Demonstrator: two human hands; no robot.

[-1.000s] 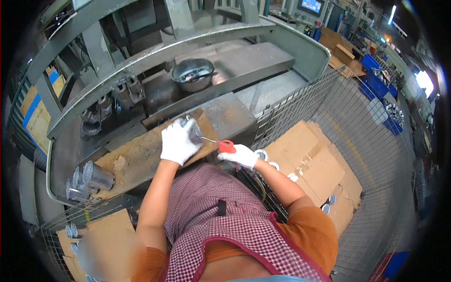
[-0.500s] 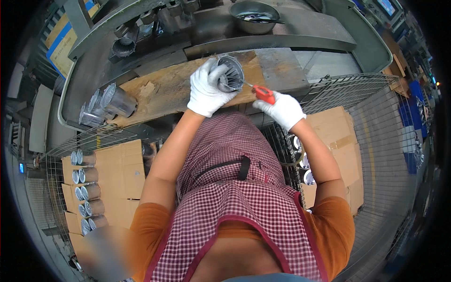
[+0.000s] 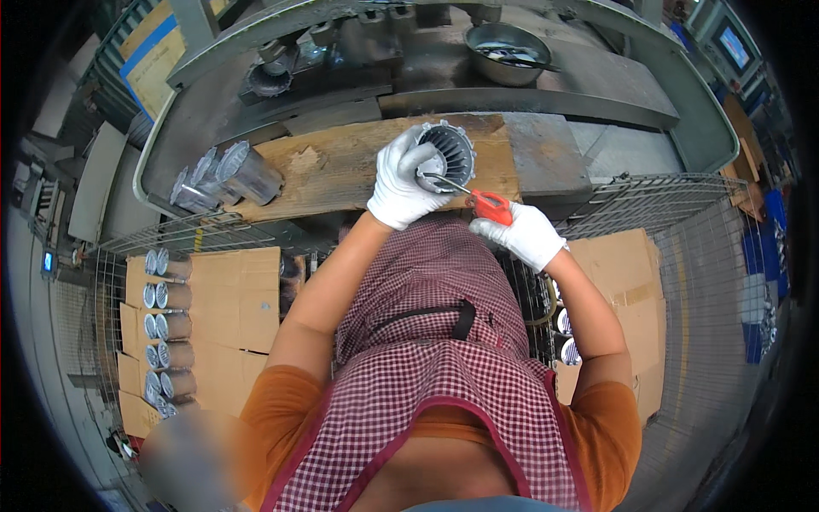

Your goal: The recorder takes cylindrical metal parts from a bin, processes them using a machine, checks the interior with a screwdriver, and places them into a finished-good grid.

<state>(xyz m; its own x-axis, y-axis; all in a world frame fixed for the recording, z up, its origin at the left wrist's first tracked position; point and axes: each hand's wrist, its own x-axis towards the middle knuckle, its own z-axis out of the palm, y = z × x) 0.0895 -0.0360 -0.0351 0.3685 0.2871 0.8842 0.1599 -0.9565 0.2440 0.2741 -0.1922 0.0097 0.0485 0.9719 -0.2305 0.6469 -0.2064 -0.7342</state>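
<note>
My left hand (image 3: 399, 181), in a white glove, grips a grey metal cylinder (image 3: 459, 147) with thin fins around its inner wall. The cylinder's open end faces up toward me, above the wooden board (image 3: 341, 171). In my gloved right hand (image 3: 531, 237) is a red-handled tool (image 3: 491, 207) with a thin metal shaft. That shaft crosses the cylinder's near rim, and its tip lies at the opening by my left fingers. My fingers hide part of the cylinder's side.
Several similar cylinders (image 3: 247, 172) lie at the board's left end. A metal bowl (image 3: 509, 55) stands on the bench behind. Wire carts flank me; the left cart's cardboard (image 3: 226, 316) bears rows of cylinders, and cardboard (image 3: 618, 290) lines the right one.
The tool's shaft has come from the cylinder's outer right edge to across its opening. The cylinder has turned in my left hand. The whole view has shifted slightly.
</note>
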